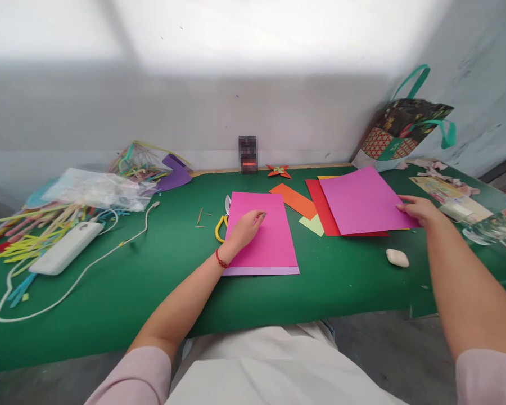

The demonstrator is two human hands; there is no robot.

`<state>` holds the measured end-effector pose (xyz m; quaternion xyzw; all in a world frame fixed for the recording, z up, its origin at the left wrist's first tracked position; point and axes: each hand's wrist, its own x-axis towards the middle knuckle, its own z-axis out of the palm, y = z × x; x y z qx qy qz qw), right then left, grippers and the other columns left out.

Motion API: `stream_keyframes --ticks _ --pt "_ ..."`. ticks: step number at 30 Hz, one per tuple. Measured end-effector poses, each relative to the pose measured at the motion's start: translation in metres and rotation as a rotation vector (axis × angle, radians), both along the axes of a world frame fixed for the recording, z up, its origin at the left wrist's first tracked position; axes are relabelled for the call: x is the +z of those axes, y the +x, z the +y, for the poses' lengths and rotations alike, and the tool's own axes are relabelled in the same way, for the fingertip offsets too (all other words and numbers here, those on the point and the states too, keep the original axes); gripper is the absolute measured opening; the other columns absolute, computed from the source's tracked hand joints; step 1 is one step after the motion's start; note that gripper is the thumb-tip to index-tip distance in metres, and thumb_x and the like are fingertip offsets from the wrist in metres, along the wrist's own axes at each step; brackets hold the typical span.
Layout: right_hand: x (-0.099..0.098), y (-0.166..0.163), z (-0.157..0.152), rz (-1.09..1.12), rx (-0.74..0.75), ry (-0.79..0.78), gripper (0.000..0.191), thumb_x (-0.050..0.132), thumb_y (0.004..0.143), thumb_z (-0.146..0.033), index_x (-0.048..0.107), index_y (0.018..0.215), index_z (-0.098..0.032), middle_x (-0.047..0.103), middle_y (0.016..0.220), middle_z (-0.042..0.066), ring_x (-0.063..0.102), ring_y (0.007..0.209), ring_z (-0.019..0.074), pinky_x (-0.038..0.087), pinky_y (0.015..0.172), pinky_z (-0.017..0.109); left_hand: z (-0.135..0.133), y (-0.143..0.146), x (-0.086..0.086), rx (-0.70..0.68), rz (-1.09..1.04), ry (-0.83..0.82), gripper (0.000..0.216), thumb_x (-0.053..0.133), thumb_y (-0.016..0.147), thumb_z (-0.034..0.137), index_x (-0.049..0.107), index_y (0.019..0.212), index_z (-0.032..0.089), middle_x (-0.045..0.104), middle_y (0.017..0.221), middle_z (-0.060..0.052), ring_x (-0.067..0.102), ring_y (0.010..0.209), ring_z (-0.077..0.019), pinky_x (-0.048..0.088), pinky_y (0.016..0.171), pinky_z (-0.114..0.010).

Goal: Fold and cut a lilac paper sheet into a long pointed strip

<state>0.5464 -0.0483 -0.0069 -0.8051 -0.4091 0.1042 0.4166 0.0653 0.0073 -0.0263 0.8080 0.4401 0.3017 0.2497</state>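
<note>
A green table (88, 315) carries everything, with a bag (398, 135) at its far right and a heap of strips (12, 244) on the left. The purple sheet (358, 199) lies over a red sheet (320, 211), right of centre; the pink sheet (270, 242) is nearer the middle, with a lilac edge (270, 271) showing below it. All these sheets look flat and uncut, so the work on them seems barely begun, with any cutting or folding left undone. The right hand (421, 210) is nearly closed, thumb and fingers pinching the purple sheet's right edge. The left hand (245, 229), loosely curled, rests over the pink sheet and grips nothing that shows. The orange piece (295, 201) lies between the two groups; whether it was cut or folded, I cannot tell. Scissors (221, 229) lie unused, partly under the pink sheet's left side. The small star (279, 170) near the wall looks like the one finished piece. A pale green scrap (313, 224) touches the orange piece, and thin slivers (199, 216) lie left of the scissors.
</note>
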Motion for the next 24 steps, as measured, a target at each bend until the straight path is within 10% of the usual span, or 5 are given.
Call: stream_keyframes --ticks 6,13,24 --pt "-0.003 -0.002 -0.007 0.19 -0.202 -0.282 0.015 0.061 0.073 -0.008 0.068 0.065 -0.019 0.053 0.052 0.004 0.054 0.052 0.0212 0.043 0.053 0.037 -0.013 0.019 0.003 -0.229 0.284 0.153 0.032 0.033 0.095 0.021 0.059 0.113 0.015 0.063 0.12 -0.011 0.06 0.109 -0.0214 0.046 0.095 -0.036" --pt "0.011 -0.022 0.003 -0.356 -0.112 -0.554 0.017 0.058 0.082 -0.016 0.069 0.094 -0.011 0.063 0.1 0.025 0.06 0.102 0.0356 0.043 0.075 0.04 -0.031 0.051 0.009 -0.454 0.614 0.212 0.038 0.043 0.094 0.032 0.05 0.127 0.014 0.05 0.138 -0.015 0.049 0.125 -0.0241 0.039 0.103 -0.036" --pt "0.002 -0.163 0.041 -0.602 0.241 -0.534 0.053 0.04 0.09 -0.053 0.054 0.122 -0.012 0.059 0.119 0.021 0.056 0.111 0.0318 0.045 0.086 0.041 -0.046 0.143 -0.011 -0.222 0.704 0.096 0.071 0.032 0.093 0.052 0.031 0.142 0.0 0.026 0.152 -0.021 0.024 0.142 -0.0292 0.022 0.115 -0.044"
